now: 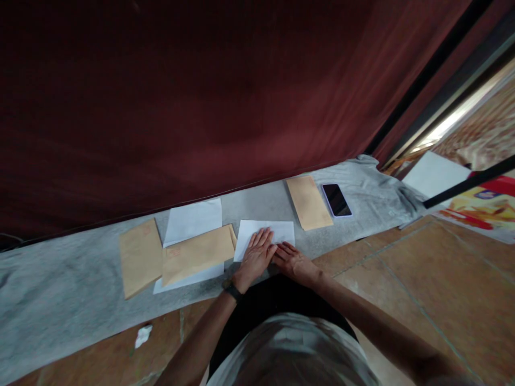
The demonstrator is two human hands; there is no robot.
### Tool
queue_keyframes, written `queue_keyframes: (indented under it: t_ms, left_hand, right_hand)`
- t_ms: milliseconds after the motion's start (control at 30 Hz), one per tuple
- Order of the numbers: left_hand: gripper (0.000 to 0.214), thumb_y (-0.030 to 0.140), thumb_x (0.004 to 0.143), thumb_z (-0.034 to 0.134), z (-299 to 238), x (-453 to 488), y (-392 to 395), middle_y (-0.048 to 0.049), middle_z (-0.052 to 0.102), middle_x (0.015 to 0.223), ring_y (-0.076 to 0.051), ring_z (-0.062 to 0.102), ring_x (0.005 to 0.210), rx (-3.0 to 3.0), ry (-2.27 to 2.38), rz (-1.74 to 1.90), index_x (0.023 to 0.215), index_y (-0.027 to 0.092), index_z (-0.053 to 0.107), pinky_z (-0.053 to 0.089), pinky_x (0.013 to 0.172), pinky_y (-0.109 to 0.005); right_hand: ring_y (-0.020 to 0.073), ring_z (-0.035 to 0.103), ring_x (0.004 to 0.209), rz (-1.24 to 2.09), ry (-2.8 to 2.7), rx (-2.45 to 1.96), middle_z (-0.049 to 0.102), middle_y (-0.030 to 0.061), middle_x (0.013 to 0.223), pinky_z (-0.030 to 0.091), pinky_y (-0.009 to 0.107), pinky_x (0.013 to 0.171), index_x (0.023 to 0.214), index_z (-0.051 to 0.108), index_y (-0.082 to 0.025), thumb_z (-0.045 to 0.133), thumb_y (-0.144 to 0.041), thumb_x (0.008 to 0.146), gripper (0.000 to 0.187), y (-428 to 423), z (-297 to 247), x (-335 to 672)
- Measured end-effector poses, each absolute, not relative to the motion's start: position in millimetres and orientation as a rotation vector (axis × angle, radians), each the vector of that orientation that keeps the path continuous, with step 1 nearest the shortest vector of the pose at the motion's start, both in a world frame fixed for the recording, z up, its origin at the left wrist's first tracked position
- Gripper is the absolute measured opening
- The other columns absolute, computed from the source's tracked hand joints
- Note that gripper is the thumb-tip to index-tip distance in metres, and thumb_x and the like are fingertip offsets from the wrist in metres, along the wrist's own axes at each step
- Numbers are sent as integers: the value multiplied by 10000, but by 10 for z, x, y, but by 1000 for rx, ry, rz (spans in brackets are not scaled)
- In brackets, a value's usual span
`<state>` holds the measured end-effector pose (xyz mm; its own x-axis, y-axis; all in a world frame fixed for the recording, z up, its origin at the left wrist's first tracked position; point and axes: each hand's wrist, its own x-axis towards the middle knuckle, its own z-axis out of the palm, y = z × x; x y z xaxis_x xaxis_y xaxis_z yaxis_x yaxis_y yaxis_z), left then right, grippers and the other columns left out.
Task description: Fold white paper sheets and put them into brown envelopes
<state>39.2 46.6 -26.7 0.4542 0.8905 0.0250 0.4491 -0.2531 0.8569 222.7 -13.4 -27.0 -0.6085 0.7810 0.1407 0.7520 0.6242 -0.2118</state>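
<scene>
L hand (257,253) & R hand (293,261) lie flat side by side on the sheet (278,230), fingers stretched out, gripping nothing. Sheet's on the grey cloth (60,279), just right of a brown envelope (197,253). Looks folded once, I'd say; not in any envelope yet

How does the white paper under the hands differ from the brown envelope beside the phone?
The white paper lies crosswise; the brown envelope lies lengthwise, pointing away. The left hand and right hand touch the white paper; the brown envelope lies untouched beside the phone. Both lie flat on the grey cloth.
</scene>
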Motion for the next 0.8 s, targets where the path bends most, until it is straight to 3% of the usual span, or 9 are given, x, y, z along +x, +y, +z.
queue_keyframes:
  t_ms: [233, 400, 600, 800]
  left_hand:
    - [510, 419, 925, 556, -260, 501, 313, -105, 390, 1592, -259, 265, 1518, 1850, 1207, 710, 1390, 209, 555, 62, 1267, -454]
    - [583, 376, 948, 486, -344, 599, 393, -123, 314, 1622, -253, 208, 1536, 2015, 1251, 705, 1486, 155, 444, 40, 1267, -456]
    - [588, 345, 961, 423, -374, 610, 656, -119, 289, 1633, -253, 181, 1542, 2112, 1333, 612, 1513, 143, 399, 35, 1264, -468]
    - [582, 335, 954, 448, -372, 552, 549, -123, 313, 1625, -270, 195, 1538, 2115, 1267, 663, 1506, 152, 418, 25, 1265, -484]
  right_hand:
    - [249, 586, 1263, 188, -2665, -1282, 612, 156, 1370, 453, 420, 1111, 1357, 579, -158, 547, -63, 904, 464, -85, -232, 2418]
    - [230, 504, 1364, 221, -2542, -1332, 538, 124, 1480, 415, 421, 1157, 1462, 494, -180, 519, -35, 887, 594, -147, -325, 2564]
    - [233, 497, 1376, 256, -2426, -1317, 550, 137, 1467, 427, 469, 1149, 1422, 535, -162, 468, -65, 934, 501, -211, -417, 2565]
    - [250, 393, 1452, 286, -2373, -1305, 476, 153, 1527, 381, 533, 1177, 1498, 430, -148, 484, -167, 954, 547, -276, -485, 2545]
